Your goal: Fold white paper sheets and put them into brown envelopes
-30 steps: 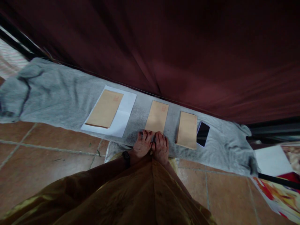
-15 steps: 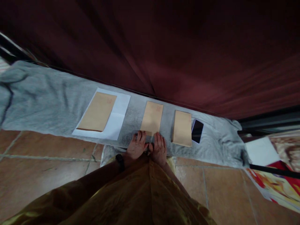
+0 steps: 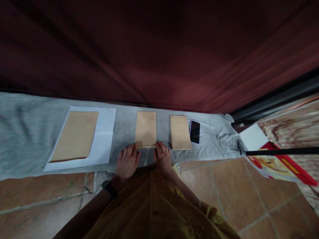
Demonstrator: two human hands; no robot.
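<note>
While a dark red curtain (image 3: 159, 63) hangs behind, grey cloth (image 3: 213, 132) carries a white sheet (image 3: 104, 137) at left and, centrally, an envelope (image 3: 146, 127); left hand (image 3: 127, 164) and right hand (image 3: 163, 158) touch its near corners, fingers bent, whether pinching I cannot tell; a phone (image 3: 194, 131) lies farther right.

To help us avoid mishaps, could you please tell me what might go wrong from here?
The left hand and right hand are at the near edge of the middle envelope, so uneven pressure might crease it or turn it askew. The phone lies right beside the rightmost envelope, so moving one could nudge the other. A tug on the grey cloth underneath might shift everything.
</note>
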